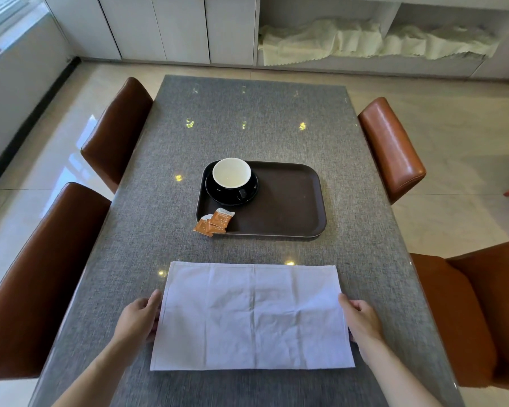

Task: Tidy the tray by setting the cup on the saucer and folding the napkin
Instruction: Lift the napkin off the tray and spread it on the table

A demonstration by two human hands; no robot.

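The left hand (140, 314) sits at the left short edge of the napkin (252, 317), thumb on top of the cloth and fingers curled at or under the edge. The right hand (362, 321) mirrors it at the right short edge. Each grip appears closed lightly on its edge of the cloth, though the fingertips are partly hidden, so the firmness of the pinch cannot be confirmed.

The napkin lies flat on the table (247, 127), near the person, as a wide rectangle. A vertical crease runs down its middle and fainter creases cross it. It is well apart from the tray (291, 201).

The tray sits farther away at the table centre. The cup (231, 174) already stands on the saucer (218, 192) in the tray's left half, so the cup step looks complete. Orange sachets (215, 222) overhang the tray's near left corner.

Step in hand, by judgement: folding the napkin. The next move probably calls for lifting one short edge, carrying it across to meet the opposite edge along the centre crease, aligning the corners, then pressing the fold flat. The other hand should pin its side so the cloth does not slide on the smooth table.
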